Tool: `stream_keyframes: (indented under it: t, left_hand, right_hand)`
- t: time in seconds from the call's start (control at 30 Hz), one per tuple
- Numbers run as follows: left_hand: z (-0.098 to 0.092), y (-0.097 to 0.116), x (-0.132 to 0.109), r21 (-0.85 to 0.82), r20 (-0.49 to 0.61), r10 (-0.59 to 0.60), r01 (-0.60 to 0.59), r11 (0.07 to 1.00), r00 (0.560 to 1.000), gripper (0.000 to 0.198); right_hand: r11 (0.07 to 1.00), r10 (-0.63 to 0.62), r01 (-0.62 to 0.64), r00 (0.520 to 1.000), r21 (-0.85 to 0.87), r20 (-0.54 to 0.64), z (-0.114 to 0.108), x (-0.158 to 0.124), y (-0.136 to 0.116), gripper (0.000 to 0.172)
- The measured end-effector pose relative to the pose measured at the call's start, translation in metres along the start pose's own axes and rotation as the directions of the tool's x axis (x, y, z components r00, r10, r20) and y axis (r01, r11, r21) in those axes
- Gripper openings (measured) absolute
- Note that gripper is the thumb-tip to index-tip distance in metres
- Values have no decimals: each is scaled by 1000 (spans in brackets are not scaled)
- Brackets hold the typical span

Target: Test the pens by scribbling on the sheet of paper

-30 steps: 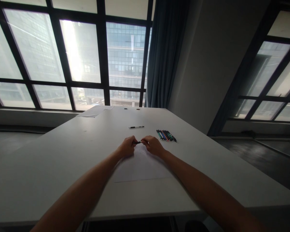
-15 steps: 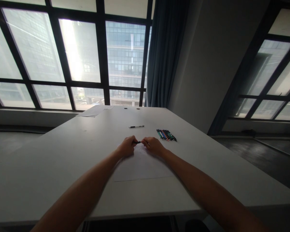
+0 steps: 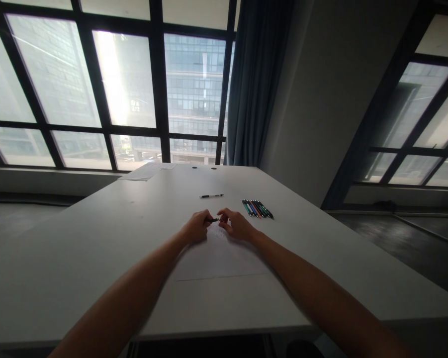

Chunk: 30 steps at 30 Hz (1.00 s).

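Observation:
My left hand (image 3: 197, 226) is closed around a dark pen (image 3: 214, 220), whose end pokes out to the right. Beside that end is my right hand (image 3: 237, 227), its thumb and fingers apart; whether a fingertip touches the pen is hard to see. Both hands are over the far part of a white sheet of paper (image 3: 221, 261) with small marks near its top. Beyond them a black-and-white pen (image 3: 211, 196) lies crosswise on the table. To the right of my right hand, several pens (image 3: 257, 209) in dark, green, blue and orange colours lie side by side.
The long white table (image 3: 97, 258) reaches toward the windows. More paper sheets (image 3: 139, 172) lie at its far left edge. Two dark round spots (image 3: 214, 168) mark the far end. A blue curtain (image 3: 251, 89) hangs behind the table.
The fingers of my right hand have come apart from their pinch at the pen's end, and more of that end now shows. My left hand stays in place with the pen.

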<state>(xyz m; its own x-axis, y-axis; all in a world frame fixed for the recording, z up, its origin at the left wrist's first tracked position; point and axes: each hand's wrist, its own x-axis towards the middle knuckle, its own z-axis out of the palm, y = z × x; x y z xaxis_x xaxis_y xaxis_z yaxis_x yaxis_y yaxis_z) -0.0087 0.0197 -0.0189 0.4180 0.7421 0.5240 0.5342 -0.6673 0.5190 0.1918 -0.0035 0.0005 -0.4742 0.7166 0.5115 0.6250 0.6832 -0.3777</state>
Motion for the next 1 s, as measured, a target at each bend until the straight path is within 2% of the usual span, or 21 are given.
stream_keyframes:
  t: [0.13,0.17,0.27,0.33,0.5,0.63,0.7,0.83,0.9,1.0]
  left_hand:
    - [0,-1,0,30,9,-1,1,1000,1000,17]
    - [0,-1,0,30,12,-2,1,1000,1000,17]
    - [0,-2,0,22,15,-4,4,1000,1000,16]
    - [0,-2,0,13,21,2,-2,1000,1000,17]
    - [-1,-2,0,19,30,6,-6,1000,1000,17]
    - [-3,-1,0,19,23,0,0,1000,1000,16]
    - [-4,0,0,7,25,-2,2,1000,1000,15]
    - [-4,1,-1,5,41,-1,1,1000,999,14]
    - [-4,1,-1,6,41,-2,2,1000,999,14]
    - [-4,0,-1,2,32,-5,5,1000,999,14]
  right_hand:
    - [999,11,-11,1000,-41,-13,0,0,2,9]
    - [997,12,-13,1000,-75,-4,1,0,2,9]
    - [982,8,-6,1000,-189,8,1,1,2,25]
    - [978,-12,13,1000,-207,6,1,1,1,24]
    - [992,-66,62,998,-113,-24,4,1,2,16]
    - [997,-4,-3,995,-74,-97,6,1,1,15]
    - [994,9,-18,996,-105,-88,7,1,0,10]
    - [985,33,-40,998,-165,-47,7,2,-3,21]
    - [991,70,-80,993,-107,-97,8,2,-5,19]
    - [991,117,-108,983,74,-142,9,3,-6,13]
